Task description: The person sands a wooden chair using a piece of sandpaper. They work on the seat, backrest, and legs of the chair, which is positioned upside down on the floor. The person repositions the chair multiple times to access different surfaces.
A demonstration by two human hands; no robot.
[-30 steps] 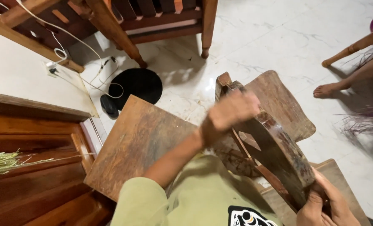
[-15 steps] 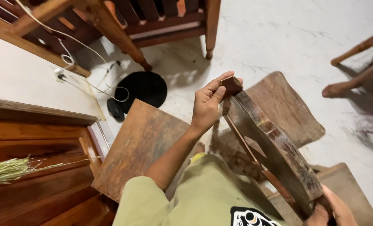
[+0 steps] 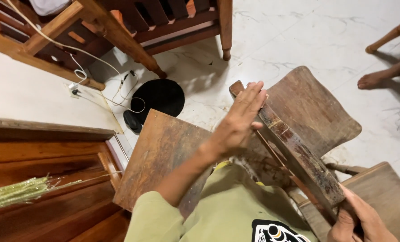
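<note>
A long, worn wooden bar (image 3: 294,148) runs from the upper middle down to the lower right, lying over a low wooden stool (image 3: 316,112). My left hand (image 3: 240,118) rests flat against the bar's far end, fingers stretched out and together. My right hand (image 3: 359,219) grips the bar's near end at the bottom right. A thin taut strand runs along the bar's left side. My olive-green sleeve (image 3: 195,215) fills the bottom middle.
A flat wooden board (image 3: 161,152) lies left of my arm. A round black object (image 3: 158,96) and white cables (image 3: 96,67) sit on the pale marble floor. Wooden furniture legs (image 3: 119,36) stand behind. Green fibre strands (image 3: 16,192) lie at left. Another person's bare foot (image 3: 375,79) is at right.
My left hand has opened from a grip on the bar's far end into a flat palm pressed along it. The view has shifted slightly.
</note>
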